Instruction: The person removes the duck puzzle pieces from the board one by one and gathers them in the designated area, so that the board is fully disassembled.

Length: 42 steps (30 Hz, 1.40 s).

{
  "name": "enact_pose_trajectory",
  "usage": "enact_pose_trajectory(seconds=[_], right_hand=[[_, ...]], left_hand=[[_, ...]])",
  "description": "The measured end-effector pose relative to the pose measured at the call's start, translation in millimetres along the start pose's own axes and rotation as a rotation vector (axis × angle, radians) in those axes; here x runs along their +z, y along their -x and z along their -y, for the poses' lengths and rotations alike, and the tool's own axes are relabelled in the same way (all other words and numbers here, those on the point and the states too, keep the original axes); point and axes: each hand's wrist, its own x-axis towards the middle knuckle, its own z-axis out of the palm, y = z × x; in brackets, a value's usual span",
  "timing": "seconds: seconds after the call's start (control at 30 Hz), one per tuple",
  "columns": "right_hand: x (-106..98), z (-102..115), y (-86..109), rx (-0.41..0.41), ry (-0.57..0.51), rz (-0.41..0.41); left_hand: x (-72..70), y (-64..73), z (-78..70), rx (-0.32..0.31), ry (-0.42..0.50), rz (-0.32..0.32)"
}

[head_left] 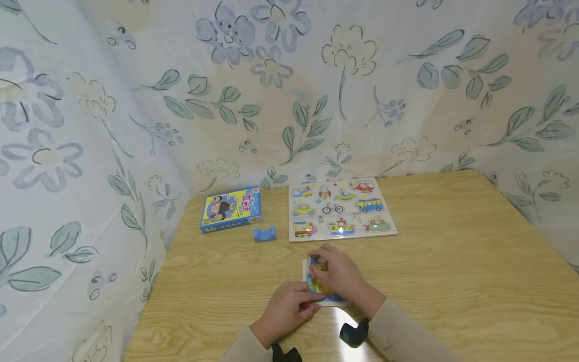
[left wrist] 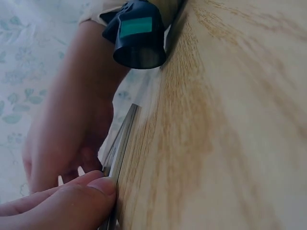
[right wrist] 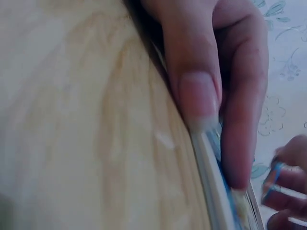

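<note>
A picture board (head_left: 335, 303) lies flat on the table (head_left: 452, 271), left edge pointing away from the person, long axis unclear. The left hand (head_left: 287, 304) grips its near edge; the right hand (head_left: 341, 274) pinches a blue-edged piece (right wrist: 277, 172).

Small puzzle board (head_left: 335, 303): pale rim, picture in blue and yellow, partly covered; lies flat on wooden table (head_left: 217, 286). Thin piece with blue edge (right wrist: 276, 173): pinched, held over board.
</note>
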Motion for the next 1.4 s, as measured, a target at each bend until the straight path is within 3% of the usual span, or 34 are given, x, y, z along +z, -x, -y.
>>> enact_pose_trajectory(seconds=[0.1,0.23,0.47,0.67,0.87,1.17,1.4], right_hand=[[-11,1,-1.1,0.018,-0.024,-0.004],[-38,-4,1.8,0.013,0.025,0.011],[-84,-43,18.7,0.074,0.191,0.092],[-100,-72,30.0,0.056,0.344,0.134],[-105,-82,36.4,0.078,0.305,0.116],[-103,-77,35.9,0.073,0.287,0.083],[-91,-32,21.7,-0.057,0.259,0.117]], left_hand=[[0.9,-0.1,2.3,-0.007,0.006,0.006],[1.0,0.8,3.8,-0.016,0.013,0.018],[-0.8,1.3,0.8,-0.041,0.02,0.035],[-1.7,2.3,0.4,-0.056,0.024,0.038],[0.3,2.0,0.7,-0.038,0.039,0.021],[-1.9,2.2,-1.0,-0.049,0.046,0.03],[-4.2,1.1,-2.5,-0.04,0.043,0.039]])
